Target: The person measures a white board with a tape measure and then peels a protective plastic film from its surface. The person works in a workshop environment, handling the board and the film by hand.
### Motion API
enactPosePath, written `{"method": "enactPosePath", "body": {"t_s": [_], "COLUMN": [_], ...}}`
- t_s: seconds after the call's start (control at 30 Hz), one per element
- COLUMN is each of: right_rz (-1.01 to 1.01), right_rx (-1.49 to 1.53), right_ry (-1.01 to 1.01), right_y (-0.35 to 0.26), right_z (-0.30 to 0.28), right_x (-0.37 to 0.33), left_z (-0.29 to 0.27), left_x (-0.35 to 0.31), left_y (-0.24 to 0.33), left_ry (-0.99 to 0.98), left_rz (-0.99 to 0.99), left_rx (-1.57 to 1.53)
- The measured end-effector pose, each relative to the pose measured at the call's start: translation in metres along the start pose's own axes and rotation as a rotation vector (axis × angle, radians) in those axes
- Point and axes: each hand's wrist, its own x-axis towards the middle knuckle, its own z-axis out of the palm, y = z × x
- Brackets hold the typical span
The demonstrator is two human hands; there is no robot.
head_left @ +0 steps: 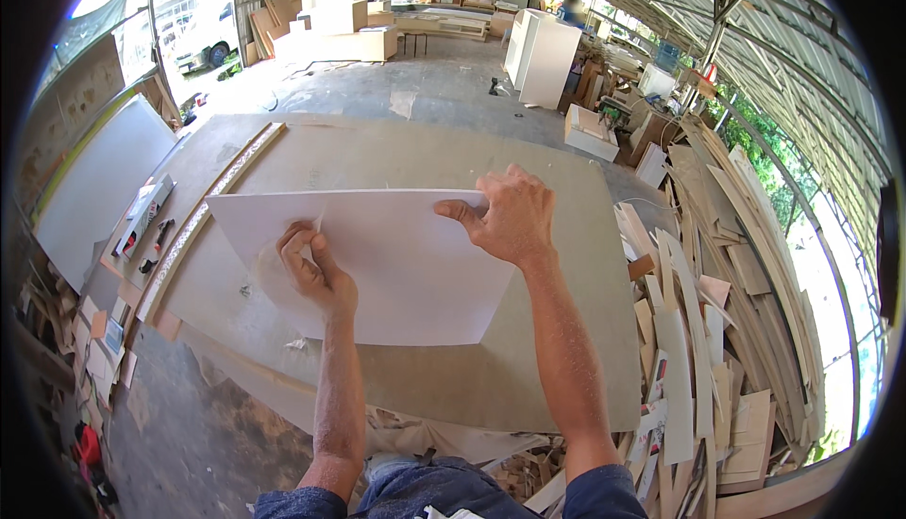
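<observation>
A flat white rectangular panel (406, 274) stands tilted over the large worktable (564, 330), its lower edge toward me. At its upper right corner my right hand (514, 215) is closed on the edge, thumb on the near face and fingers over the far side. My left hand (319, 269) is in front of the panel's left part, fingers curled and thumb against them. Something thin and whitish shows at its fingertips, too small to name. Dust coats both forearms.
A long speckled strip (212, 208) runs along the table's left side, beside a narrow box (143, 217) and a dark hand tool (162, 233). Wood offcuts (679, 349) pile up on the right. A white cabinet (545, 57) and stacked boards (344, 24) stand farther back.
</observation>
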Motion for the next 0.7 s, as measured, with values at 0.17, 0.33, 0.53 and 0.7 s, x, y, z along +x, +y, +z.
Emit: {"method": "enactPosePath", "body": {"t_s": [0.17, 0.33, 0.53, 0.7], "right_rz": [-0.007, 0.038, 0.050, 0.036], "right_rx": [-0.005, -0.005, -0.015, 0.009], "right_ry": [0.044, -0.038, -0.111, -0.032], "right_y": [0.003, 0.000, -0.002, 0.001], "right_z": [0.003, 0.000, -0.010, 0.000], "right_x": [-0.001, 0.004, 0.004, 0.002], "left_z": [0.001, -0.002, 0.010, 0.009], "left_x": [0.008, 0.031, 0.036, 0.028], "left_y": [0.002, -0.002, 0.035, 0.028], "left_ry": [-0.117, -0.346, -0.227, -0.230], "left_rz": [-0.092, -0.128, -0.198, -0.263], "left_rx": [-0.159, -0.031, 0.271, 0.081]}}
